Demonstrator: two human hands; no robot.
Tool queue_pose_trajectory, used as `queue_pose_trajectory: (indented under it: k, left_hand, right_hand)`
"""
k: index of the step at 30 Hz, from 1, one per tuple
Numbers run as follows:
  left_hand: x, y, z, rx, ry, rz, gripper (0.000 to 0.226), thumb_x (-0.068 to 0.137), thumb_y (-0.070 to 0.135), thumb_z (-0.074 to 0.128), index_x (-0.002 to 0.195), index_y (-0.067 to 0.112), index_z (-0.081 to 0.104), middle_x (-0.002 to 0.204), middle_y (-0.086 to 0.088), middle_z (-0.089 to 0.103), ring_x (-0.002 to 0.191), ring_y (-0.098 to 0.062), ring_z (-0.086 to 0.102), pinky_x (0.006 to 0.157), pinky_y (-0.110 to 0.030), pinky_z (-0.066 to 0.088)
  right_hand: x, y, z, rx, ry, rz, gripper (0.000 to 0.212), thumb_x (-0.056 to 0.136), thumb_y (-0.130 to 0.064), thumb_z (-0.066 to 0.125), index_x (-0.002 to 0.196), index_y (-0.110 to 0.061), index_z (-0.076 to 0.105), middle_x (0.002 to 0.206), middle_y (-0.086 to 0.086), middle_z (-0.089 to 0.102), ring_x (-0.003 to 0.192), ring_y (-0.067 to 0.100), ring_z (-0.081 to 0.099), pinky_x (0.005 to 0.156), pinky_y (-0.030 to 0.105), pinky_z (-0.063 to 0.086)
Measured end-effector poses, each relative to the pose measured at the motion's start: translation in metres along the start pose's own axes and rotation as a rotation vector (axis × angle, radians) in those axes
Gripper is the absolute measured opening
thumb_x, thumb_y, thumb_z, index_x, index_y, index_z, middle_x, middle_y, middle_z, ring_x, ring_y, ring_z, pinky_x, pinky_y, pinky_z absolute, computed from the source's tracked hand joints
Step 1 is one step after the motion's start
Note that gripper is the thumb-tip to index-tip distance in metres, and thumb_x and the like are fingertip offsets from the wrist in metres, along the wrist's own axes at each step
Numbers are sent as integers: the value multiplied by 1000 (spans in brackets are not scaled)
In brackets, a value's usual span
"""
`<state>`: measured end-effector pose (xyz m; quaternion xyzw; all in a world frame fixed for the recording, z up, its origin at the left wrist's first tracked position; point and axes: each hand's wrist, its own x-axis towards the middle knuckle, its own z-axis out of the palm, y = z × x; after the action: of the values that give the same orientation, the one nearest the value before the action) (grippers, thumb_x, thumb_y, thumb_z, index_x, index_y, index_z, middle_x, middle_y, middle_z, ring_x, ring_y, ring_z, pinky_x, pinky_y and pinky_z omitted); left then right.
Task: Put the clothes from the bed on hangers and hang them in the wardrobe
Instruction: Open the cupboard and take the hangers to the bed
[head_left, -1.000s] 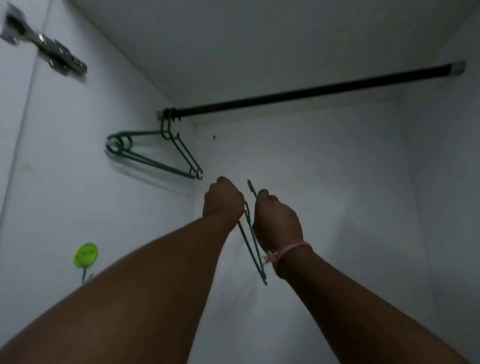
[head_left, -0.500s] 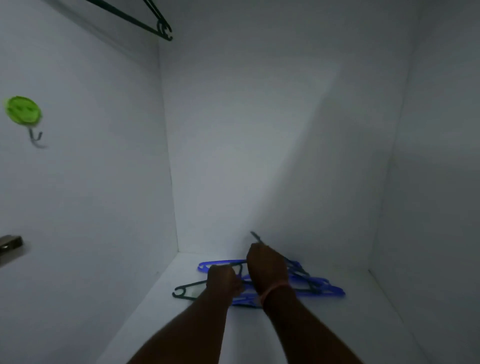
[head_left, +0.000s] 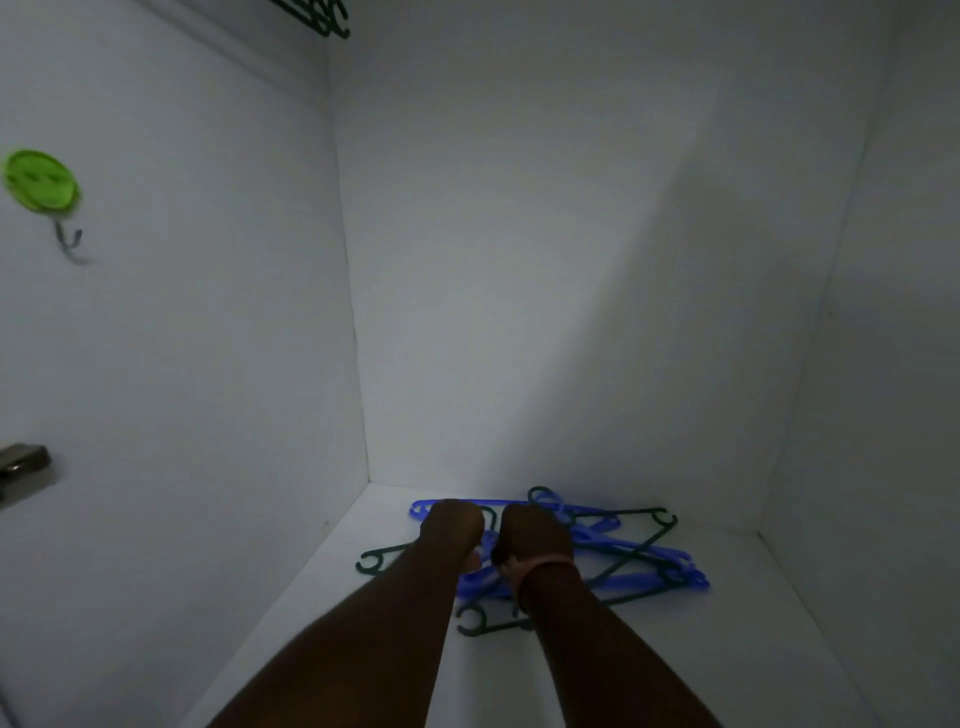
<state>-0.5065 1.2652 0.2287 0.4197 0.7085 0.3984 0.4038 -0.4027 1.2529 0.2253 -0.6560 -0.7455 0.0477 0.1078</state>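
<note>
My two hands reach down to a tangled pile of blue hangers (head_left: 631, 548) and dark green hangers (head_left: 647, 543) on the white wardrobe floor (head_left: 727, 654). My left hand (head_left: 451, 527) is curled over a green hanger (head_left: 374, 560) whose end sticks out to the left. Beside it, my right hand (head_left: 530, 538), with a pink wristband, is curled on the same tangle. The backs of both hands hide the fingertips. No clothes are in view.
The tips of green hangers (head_left: 328, 22) that hang from above show at the top edge. On the left wall sit a lime green stick-on hook (head_left: 41, 182) and a metal hinge (head_left: 23, 463). White walls close in on three sides.
The view dropped from the rail to the wardrobe floor. Both hands came down with the green hanger, which stood up half a second ago and now lies low on the pile.
</note>
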Motion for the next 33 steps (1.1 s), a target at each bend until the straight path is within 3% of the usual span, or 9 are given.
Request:
queue_pose_trajectory:
  k: [2,4,16,19,24,26,29,31,33]
  left_hand:
    - [1,29,-22,77,16,88,23,97,0,51,114,-10,62,111,-21,68,89,-27,71,80,-38,60]
    - [19,59,-48,1,84,138,11,88,-6,52,90,-3,62,84,-20,67,93,-40,74,78,-45,60]
    - [-25,285,-272,-187,653,637,32,84,30,44,98,11,66,92,-11,72,85,-31,73,81,-47,63]
    - [-80,319,-303,-212,784,683,22,94,13,54,111,4,64,109,-14,70,100,-30,69,86,-32,55]
    - [-139,353,-343,-442,971,747,45,97,10,47,141,7,40,131,-15,60,115,-34,61,90,-38,51]
    - [-146,364,-360,-432,959,832,53,98,17,44,151,14,36,136,-14,59,118,-33,61,99,-43,51]
    - [-150,381,-384,-459,857,910,57,96,28,44,153,22,36,136,-12,59,117,-32,62,103,-47,49]
    - [-146,385,-396,-438,695,889,58,89,27,49,147,20,45,126,-10,64,106,-31,66,96,-50,56]
    - [-143,386,-403,-422,552,854,42,87,16,51,128,11,62,110,-16,72,92,-28,70,74,-45,63]
  right_hand:
    - [15,-16,-27,27,83,-44,22,92,-23,60,111,-11,60,119,13,64,113,32,63,88,34,50]
    - [33,-32,-55,36,188,-100,20,97,-27,53,107,-12,61,115,13,65,108,32,64,84,33,49]
    - [54,-191,-304,237,789,-475,25,100,-32,48,88,-16,62,88,8,68,80,28,67,63,27,38]
    - [47,-233,-348,316,857,-565,24,99,-31,49,83,-16,59,85,10,67,77,29,66,62,27,39]
    - [28,-292,-403,483,870,-704,19,99,-23,48,99,-10,62,94,10,67,87,27,65,66,30,42]
    - [20,-308,-420,584,861,-753,27,98,-19,49,123,-11,54,111,12,62,96,29,64,75,34,49]
    - [22,-326,-440,592,815,-754,74,96,-16,57,155,-25,14,146,20,38,108,34,63,91,45,53]
    - [27,-335,-450,441,788,-735,95,93,-13,62,158,-34,-4,152,26,29,109,35,64,92,47,54]
    - [29,-338,-457,305,783,-743,94,91,-8,62,159,-33,1,146,26,39,111,35,63,93,45,53]
